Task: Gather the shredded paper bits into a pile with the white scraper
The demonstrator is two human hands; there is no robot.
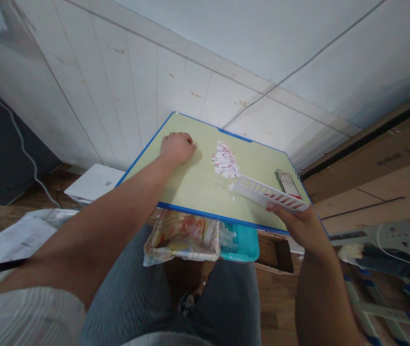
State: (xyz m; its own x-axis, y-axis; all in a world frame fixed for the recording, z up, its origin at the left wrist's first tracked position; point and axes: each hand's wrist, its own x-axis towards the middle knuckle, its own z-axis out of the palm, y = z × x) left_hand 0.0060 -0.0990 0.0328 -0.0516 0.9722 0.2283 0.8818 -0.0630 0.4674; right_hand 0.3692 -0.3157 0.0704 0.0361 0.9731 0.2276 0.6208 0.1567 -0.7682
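Note:
My right hand (298,221) grips one end of a white slotted plastic basket (270,196), which is tilted low over the right half of a pale yellow table (190,187) with a blue edge. Just beyond the basket's far end lies a heap of small white paper pieces with pink marks (224,159). A stray white bit (231,187) is close to the basket's tip. My left hand (178,148) rests on the table left of the heap, fingers curled in; whatever they may hold is hidden.
Under the table's front edge are a patterned lined box (183,238), a turquoise bin (244,242) and a cardboard box (277,252). A flat dark-edged item (287,183) lies at the table's right. Cartons (374,182) stand to the right; a white panelled wall (190,81) closes the back.

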